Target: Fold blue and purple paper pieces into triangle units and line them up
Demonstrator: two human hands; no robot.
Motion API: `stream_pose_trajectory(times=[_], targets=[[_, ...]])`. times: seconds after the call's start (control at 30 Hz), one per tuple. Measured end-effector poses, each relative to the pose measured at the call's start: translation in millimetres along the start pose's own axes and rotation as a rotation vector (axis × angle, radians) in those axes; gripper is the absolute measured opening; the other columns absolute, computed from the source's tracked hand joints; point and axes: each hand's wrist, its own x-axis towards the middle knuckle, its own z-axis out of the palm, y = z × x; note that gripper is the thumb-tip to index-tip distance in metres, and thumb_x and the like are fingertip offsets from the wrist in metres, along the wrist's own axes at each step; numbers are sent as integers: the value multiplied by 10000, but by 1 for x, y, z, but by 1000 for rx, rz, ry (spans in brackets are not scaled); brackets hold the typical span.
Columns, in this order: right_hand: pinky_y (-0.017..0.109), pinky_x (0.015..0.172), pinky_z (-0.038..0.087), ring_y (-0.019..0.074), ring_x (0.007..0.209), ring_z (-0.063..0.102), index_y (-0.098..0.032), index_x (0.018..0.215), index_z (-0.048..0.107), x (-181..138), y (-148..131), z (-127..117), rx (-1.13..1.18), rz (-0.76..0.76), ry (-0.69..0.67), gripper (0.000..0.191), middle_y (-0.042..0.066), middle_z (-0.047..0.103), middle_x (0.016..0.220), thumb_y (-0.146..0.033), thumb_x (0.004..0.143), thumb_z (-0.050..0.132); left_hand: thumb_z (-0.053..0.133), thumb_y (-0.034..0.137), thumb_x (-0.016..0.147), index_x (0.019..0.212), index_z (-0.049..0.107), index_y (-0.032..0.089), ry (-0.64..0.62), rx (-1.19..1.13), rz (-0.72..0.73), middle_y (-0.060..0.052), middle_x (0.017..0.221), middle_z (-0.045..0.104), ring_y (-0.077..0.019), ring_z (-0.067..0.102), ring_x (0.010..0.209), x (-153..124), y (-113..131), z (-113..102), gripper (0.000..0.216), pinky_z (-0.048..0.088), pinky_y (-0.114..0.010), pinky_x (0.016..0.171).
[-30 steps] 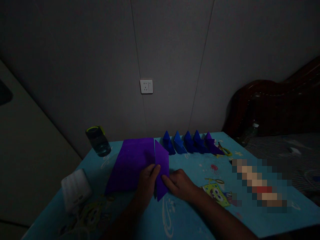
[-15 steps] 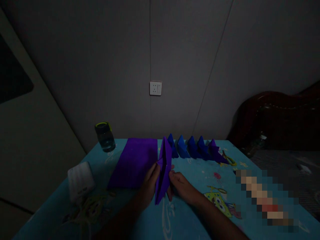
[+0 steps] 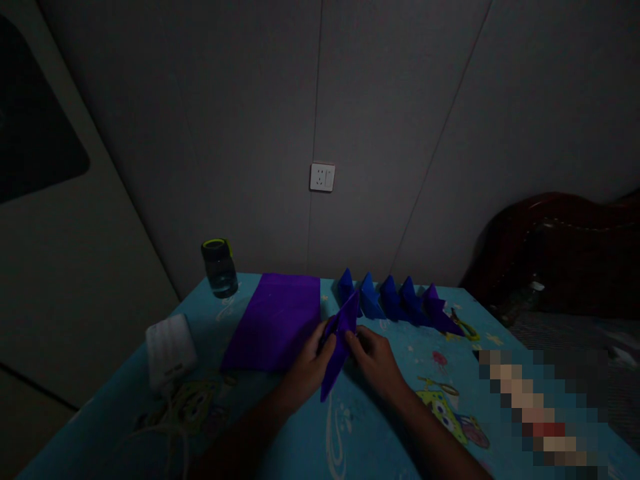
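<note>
Together, the left hand [image 3: 307, 367] and right hand [image 3: 375, 357] pinch the folded purple paper [image 3: 340, 347] from both sides, each grip clamped on it. The piece is tilted on edge just above the worktop [image 3: 360, 433], beside the flat purple sheets [image 3: 280, 320]. Uneven pressure in this dim light could skew a crease or tear the point, and a slip might knock the blue folded shapes [image 3: 390, 300] behind. No writing is legible, only cartoon prints [image 3: 443, 403].
</note>
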Motion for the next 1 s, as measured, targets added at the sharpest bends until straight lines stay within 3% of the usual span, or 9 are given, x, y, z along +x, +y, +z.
stream_pose_trajectory(times=[0.17, 0.37, 0.47, 0.6, 0.67, 0.8, 1.0], targets=[[241, 535, 403, 142, 579, 509, -137, 816, 662, -1, 8, 6, 25, -8, -26, 415, 18, 611, 658, -508, 910, 502, 553, 449, 867, 1182, 646, 183, 65, -57, -32, -85, 1235, 676, -248, 589, 1189, 3, -7, 0, 423, 435, -332, 1027], [239, 535, 401, 144, 585, 514, -125, 835, 677, -2, 11, 7, 49, -25, -93, 408, 13, 608, 658, -465, 927, 471, 619, 436, 835, 1137, 669, 138, -35, -55, -30, -100, 1068, 734, -266, 670, 1002, 7, -16, -4, 427, 497, -384, 921], [240, 529, 394, 141, 566, 516, -129, 993, 673, -3, 8, 6, 40, -28, -82, 378, 3, 612, 665, -442, 931, 469, 635, 425, 826, 1138, 672, 141, -23, -69, -28, -96, 1061, 736, -262, 674, 995, 7, -17, -4, 423, 497, -385, 926], [232, 512, 380, 138, 522, 514, -171, 1299, 464, -6, -2, 5, -27, -51, 23, 448, -49, 559, 620, -422, 930, 499, 612, 412, 845, 1162, 658, 160, 8, -80, -26, -94, 1109, 724, -250, 668, 1028, 8, -17, -5, 408, 486, -382, 963], [236, 535, 402, 140, 553, 551, -189, 1245, 442, -9, -7, 5, -65, -85, 57, 412, -29, 599, 702, -435, 923, 515, 597, 407, 856, 1161, 658, 169, 31, -59, 17, -92, 1126, 718, -248, 659, 1052, 9, -18, -7, 392, 478, -379, 978], [260, 580, 415, 147, 568, 570, -202, 1011, 515, -13, -12, 5, -287, -150, 2, 306, -7, 625, 745, -478, 890, 568, 586, 370, 859, 1118, 680, 168, 62, 28, 68, -88, 1100, 726, -260, 645, 1075, 10, -19, -6, 342, 477, -380, 968], [261, 643, 417, 150, 664, 575, -195, 823, 557, -12, -12, 7, -385, -242, -5, 228, 13, 598, 770, -363, 953, 475, 580, 411, 856, 1078, 699, 165, 118, 11, 11, -79, 1023, 741, -236, 670, 970, 9, -23, -4, 352, 499, -358, 916]])
